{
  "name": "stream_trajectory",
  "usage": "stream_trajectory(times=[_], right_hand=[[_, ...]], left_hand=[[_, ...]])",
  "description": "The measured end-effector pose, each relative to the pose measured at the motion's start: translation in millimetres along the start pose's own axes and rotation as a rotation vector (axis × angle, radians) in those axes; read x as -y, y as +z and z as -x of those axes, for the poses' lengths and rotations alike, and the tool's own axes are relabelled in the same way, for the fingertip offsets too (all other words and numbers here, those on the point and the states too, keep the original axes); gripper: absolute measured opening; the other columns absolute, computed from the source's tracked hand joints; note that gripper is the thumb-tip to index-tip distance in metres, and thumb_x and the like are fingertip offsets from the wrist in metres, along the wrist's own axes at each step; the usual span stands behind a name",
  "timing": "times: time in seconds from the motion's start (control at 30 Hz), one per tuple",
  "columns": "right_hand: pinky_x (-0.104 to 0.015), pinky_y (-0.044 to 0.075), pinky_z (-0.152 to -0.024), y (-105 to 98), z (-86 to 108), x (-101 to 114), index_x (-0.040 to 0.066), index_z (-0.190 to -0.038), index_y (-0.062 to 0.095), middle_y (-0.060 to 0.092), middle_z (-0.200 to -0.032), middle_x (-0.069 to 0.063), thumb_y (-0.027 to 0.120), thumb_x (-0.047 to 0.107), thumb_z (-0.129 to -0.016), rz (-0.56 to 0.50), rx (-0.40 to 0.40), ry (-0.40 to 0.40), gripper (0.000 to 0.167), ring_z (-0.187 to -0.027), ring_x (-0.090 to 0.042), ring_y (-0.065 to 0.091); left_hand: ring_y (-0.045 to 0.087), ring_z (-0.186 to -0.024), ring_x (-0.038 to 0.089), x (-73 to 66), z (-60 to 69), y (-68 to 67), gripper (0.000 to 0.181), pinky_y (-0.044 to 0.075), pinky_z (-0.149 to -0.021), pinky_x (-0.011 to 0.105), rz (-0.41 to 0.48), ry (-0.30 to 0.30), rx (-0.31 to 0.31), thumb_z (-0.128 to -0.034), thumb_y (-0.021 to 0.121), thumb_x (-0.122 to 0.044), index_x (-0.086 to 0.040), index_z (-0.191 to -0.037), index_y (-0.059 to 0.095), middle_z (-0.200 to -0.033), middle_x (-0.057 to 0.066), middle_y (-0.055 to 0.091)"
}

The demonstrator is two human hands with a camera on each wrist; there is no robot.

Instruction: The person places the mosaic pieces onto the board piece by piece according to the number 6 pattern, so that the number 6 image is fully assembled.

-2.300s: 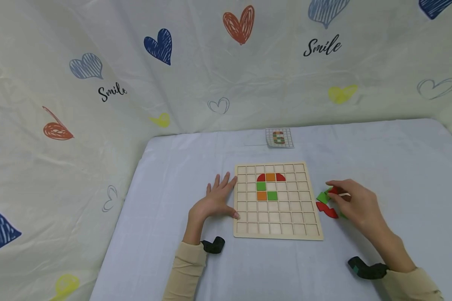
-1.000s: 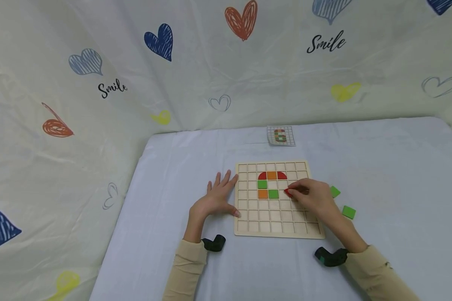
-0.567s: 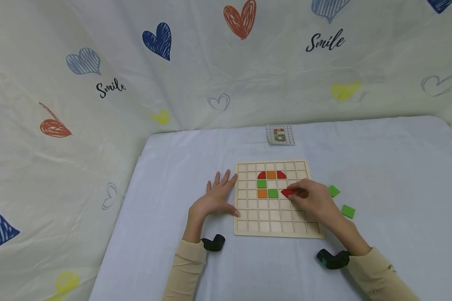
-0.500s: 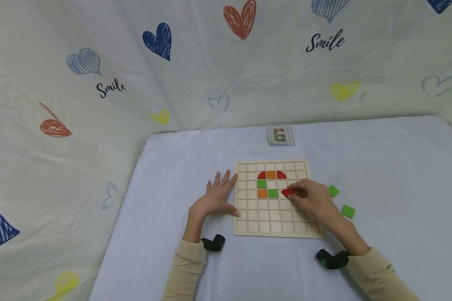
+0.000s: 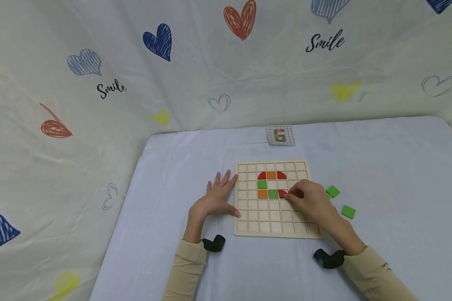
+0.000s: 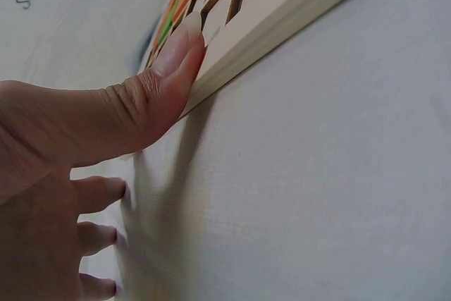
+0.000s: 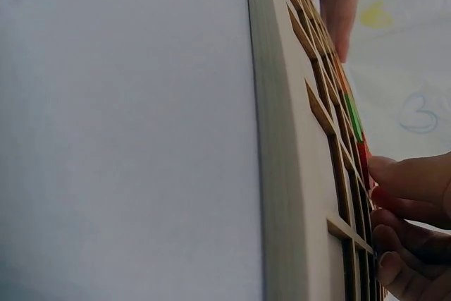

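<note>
A wooden grid board [image 5: 254, 228] lies on the cloth. My left hand [image 5: 215, 200] is spread at its left side, the thumb [image 6: 176, 54] resting on the rim in the left wrist view. My right hand [image 5: 310, 198], fingers bent, pinches a red rounded-corner tile [image 5: 282, 193] at a cell beside a green square tile [image 5: 273, 193]. In the right wrist view, thumb and finger meet at this red tile [image 7: 363, 163]; the fingers partly hide it. Other cells hold an orange tile [image 5: 262, 193], a green tile [image 5: 262, 184] and a top row of red, orange [image 5: 271, 175] and red.
Loose green tiles [image 5: 348, 211] lie right of the board, some partly hidden by the right hand, with a sliver of red beside the wrist. Behind the board is a gridded card [image 5: 280, 135] with a coloured figure. A heart-printed cloth [image 5: 196, 83] hangs behind.
My right hand took a red tile from the loose pile, carried it left to the board, then turned and lowered it next to the green tile. The left hand stayed put.
</note>
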State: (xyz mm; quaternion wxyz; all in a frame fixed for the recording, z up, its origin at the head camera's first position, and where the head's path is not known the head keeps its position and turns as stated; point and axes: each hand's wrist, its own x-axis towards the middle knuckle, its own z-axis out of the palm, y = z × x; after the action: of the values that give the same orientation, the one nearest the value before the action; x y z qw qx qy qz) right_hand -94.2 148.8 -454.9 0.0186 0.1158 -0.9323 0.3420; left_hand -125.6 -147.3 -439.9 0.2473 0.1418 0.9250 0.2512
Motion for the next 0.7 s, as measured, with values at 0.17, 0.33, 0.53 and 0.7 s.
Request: stream_trajectory(times=[0.17,0.33,0.53,0.7], right_hand=[[-0.027,0.049,-0.064,1.1,-0.1,0.7,0.000,-0.095,0.077,0.068,-0.083,-0.006,0.083,0.010,-0.086,0.026,0.020,-0.020,0.015,-0.074,-0.016,0.056],[-0.026,0.046,-0.062,3.3,-0.6,3.6,0.001,-0.098,0.078,0.065,-0.081,-0.003,0.082,0.012,-0.087,0.056,0.035,-0.014,0.016,-0.073,-0.015,0.053],[-0.026,0.046,-0.062,2.7,0.9,1.9,0.001,-0.098,0.078,0.065,-0.082,-0.003,0.081,0.010,-0.088,0.040,0.036,-0.024,0.013,-0.073,-0.015,0.053],[-0.028,0.051,-0.066,-3.3,6.1,-3.8,0.001,-0.097,0.077,0.069,-0.087,-0.006,0.078,0.004,-0.089,0.029,0.003,-0.049,0.009,-0.076,-0.017,0.058]], left_hand=[[-0.013,-0.159,0.035,-0.2,0.2,0.2,0.123,-0.006,-0.126,0.061,-0.003,-0.004,0.000,-0.0721,0.095,-0.030,-0.019,-0.167,0.018,-0.174,0.007,0.000],[-0.013,-0.159,0.035,0.8,-0.9,1.2,0.122,-0.006,-0.126,0.062,-0.001,-0.008,-0.003,-0.0720,0.095,-0.030,-0.019,-0.167,0.018,-0.174,0.006,0.000],[-0.013,-0.160,0.035,0.1,0.5,0.6,0.122,-0.006,-0.126,0.062,0.003,-0.005,-0.006,-0.0718,0.095,-0.030,-0.019,-0.167,0.019,-0.174,0.007,0.000],[-0.014,-0.159,0.035,-0.1,1.5,0.2,0.122,-0.006,-0.126,0.062,0.009,0.003,-0.009,-0.0717,0.095,-0.030,-0.019,-0.167,0.019,-0.174,0.007,0.000]])
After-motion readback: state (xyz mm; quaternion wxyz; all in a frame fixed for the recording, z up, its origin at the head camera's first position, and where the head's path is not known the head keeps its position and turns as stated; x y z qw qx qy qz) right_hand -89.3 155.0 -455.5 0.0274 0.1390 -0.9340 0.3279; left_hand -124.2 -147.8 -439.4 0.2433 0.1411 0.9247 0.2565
